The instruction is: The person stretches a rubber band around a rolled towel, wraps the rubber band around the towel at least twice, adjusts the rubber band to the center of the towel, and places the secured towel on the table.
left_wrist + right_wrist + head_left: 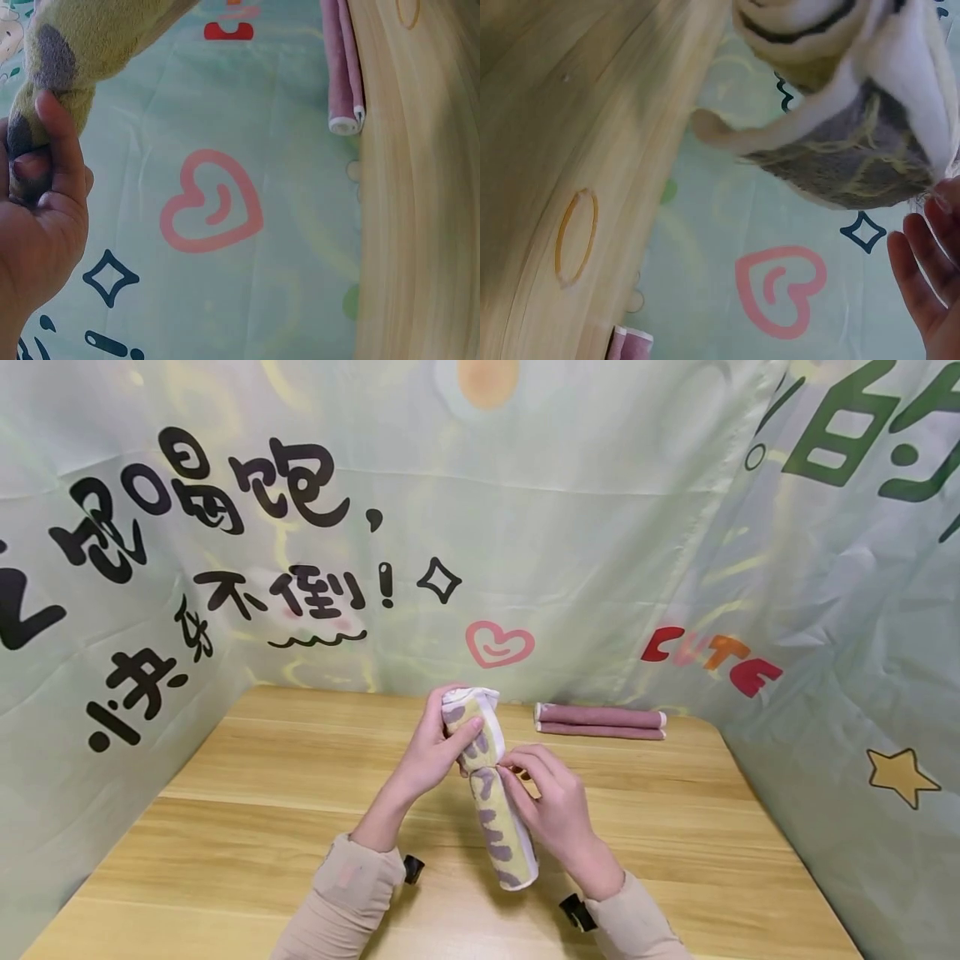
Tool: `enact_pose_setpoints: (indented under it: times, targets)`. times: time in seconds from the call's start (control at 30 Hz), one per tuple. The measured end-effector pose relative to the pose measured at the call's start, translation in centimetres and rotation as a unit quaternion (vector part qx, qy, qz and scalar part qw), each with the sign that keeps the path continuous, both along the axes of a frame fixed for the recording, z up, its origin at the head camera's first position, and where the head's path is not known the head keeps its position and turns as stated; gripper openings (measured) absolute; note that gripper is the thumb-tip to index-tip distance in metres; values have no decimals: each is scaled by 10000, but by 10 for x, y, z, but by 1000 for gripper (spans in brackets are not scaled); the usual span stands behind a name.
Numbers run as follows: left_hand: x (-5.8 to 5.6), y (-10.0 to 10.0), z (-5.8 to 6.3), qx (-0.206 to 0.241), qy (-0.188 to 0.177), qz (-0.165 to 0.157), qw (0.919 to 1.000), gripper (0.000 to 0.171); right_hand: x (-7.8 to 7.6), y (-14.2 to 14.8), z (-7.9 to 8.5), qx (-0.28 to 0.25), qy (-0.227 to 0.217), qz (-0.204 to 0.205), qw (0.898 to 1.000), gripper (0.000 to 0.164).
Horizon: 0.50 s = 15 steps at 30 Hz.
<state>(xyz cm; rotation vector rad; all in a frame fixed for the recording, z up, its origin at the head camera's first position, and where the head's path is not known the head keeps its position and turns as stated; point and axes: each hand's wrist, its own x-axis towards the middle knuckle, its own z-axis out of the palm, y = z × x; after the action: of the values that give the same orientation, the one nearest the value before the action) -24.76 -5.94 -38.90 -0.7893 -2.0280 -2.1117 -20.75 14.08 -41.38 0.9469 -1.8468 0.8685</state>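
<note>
From my station I judge the work about midway; the soft yellow towelling roll with grey-purple patches and white edging (495,839) is already a long cylinder, drawn in to a narrow waist, and hangs tilted above the pale wood-grain table (247,843); the bare left hand (433,750) is wrapped round its upper part, thumb across the front; the bare right hand (553,795) pinches at the waist's white edge (whether the fingertips have cloth or a thin tie, I cannot tell); securing that waist looks unfinished to me, and letting go is plainly left.

On the left wrist view I see a fuzzy, looped pile bulging either side of the pinch; on the right wrist view an end flares open, white layers curling inward, loose yellowish threads crossing the grey patch; at the table's back lie two slim parallel mauve cloth tubes with white ends (600,716), compact and, I judge, already rolled; a thin orange oval loop (594,229) shows against the wood, its material unclear.
</note>
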Motion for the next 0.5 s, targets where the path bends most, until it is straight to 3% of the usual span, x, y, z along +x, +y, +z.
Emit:
enact_pose_setpoints:
  times: [0.33, 0.5]
  targets:
    - [5, 9, 1, 438, -173, 118, 9988, 51, 2, -1, 3, 222, 226, 8, 9995, 21]
    - [9, 17, 1, 641, -119, -20, 9979, 48, 2, -1, 3, 405, 148, -61, 9991, 25]
